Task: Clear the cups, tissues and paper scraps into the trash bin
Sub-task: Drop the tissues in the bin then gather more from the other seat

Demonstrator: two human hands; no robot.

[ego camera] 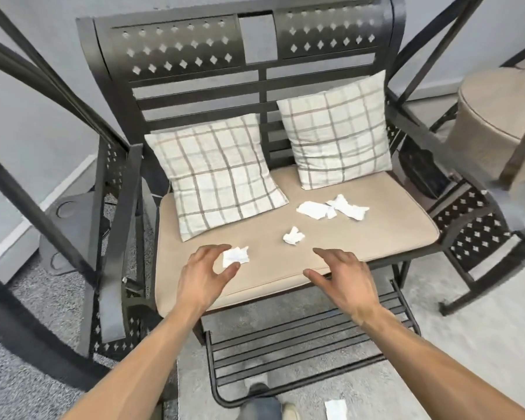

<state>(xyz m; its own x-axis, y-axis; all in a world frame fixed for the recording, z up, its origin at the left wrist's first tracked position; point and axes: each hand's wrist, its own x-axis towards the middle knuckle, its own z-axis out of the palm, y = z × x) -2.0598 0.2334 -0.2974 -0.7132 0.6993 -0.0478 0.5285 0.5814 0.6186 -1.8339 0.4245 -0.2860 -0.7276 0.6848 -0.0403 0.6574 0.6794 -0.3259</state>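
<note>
Tan bench cushion (361, 237) under both hands | left hand (203, 275) spread open around crumpled tissue (235, 255) | right hand (341, 275) open, empty | paper scraps (334, 207) beyond right hand | grey carpet (43, 298) below

Even soft light, warped blurry edges

A tan seat cushion (376, 237) carries two plaid pillows (222, 180) (propped upright) — and crumpled paper scraps (334, 207).
</note>
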